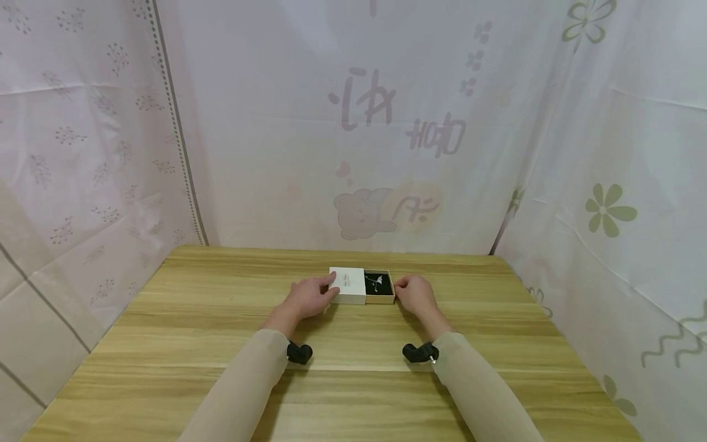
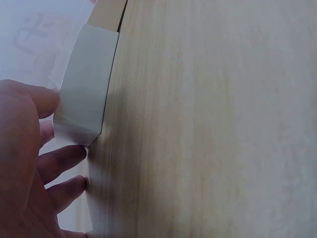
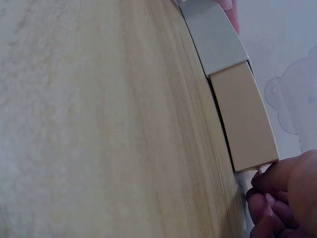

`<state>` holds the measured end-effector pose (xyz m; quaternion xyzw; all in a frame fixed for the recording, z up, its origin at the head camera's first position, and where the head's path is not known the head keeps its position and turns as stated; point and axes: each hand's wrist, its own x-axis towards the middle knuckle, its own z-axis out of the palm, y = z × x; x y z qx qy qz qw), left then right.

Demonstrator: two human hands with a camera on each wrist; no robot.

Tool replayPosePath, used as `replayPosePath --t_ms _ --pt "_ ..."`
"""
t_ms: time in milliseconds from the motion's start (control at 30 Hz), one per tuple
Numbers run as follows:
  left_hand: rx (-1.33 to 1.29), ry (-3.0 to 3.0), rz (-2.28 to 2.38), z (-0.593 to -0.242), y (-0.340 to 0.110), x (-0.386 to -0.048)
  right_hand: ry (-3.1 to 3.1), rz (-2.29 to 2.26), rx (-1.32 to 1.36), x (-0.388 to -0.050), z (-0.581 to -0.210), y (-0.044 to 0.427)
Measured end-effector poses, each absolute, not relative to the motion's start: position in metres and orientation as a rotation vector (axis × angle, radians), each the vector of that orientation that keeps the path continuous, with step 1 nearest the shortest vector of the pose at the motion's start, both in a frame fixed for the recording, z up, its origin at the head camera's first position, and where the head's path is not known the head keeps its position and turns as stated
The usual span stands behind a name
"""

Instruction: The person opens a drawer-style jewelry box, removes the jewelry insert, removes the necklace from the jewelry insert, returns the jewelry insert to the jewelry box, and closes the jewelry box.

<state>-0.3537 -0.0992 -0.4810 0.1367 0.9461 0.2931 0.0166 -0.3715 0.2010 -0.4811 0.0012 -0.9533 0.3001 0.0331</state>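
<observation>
A small jewelry box lies on the wooden table, partly slid open. Its white sleeve point(image 1: 348, 286), with small print on top, is on the left. From it the tan inner drawer point(image 1: 380, 299) sticks out to the right; a silver necklace point(image 1: 377, 281) lies on its black lining. My left hand point(image 1: 310, 297) holds the sleeve's left end, one digit on top and others at the end face point(image 2: 74, 133). At the drawer's right end are the curled fingers of my right hand point(image 1: 415, 293). They pinch a tiny pale piece there, mostly hidden by the fingertips.
The wood-grain table point(image 1: 353, 393) stretches out around the box. Printed white curtains point(image 1: 276, 153) hang behind it and at both sides. A black wrist camera point(image 1: 300, 353) sits on the left cuff, another black camera point(image 1: 420, 352) on the right.
</observation>
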Motion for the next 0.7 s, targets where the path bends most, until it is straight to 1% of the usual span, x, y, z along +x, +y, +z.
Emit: replayPosePath --t_ms 700 --pt "0.410 2.930 0.928 -0.4810 -0.0988 -0.3535 -2.916 0.915 0.031 -0.3694 -0.4805 0.2100"
